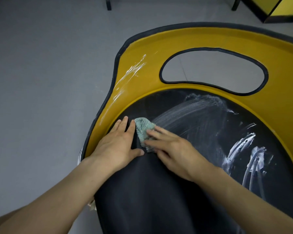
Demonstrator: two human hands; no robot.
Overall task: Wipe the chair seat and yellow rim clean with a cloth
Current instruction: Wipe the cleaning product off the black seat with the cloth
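Observation:
The chair has a black seat (184, 183) and a yellow rim (142, 48) with a black edge and an oval opening. White smears cover the seat's right half and streak the rim's left side (130, 73). A small pale green cloth (143, 128) lies bunched on the seat's left part. My right hand (172, 149) presses flat on the cloth's lower end with its fingers spread. My left hand (118, 144) lies flat on the seat beside the rim, its fingertips touching the cloth's left edge.
Grey floor (49, 81) surrounds the chair on the left and shows through the oval opening. Black furniture legs (108, 3) and a yellow-and-black panel (277, 9) stand at the top edge.

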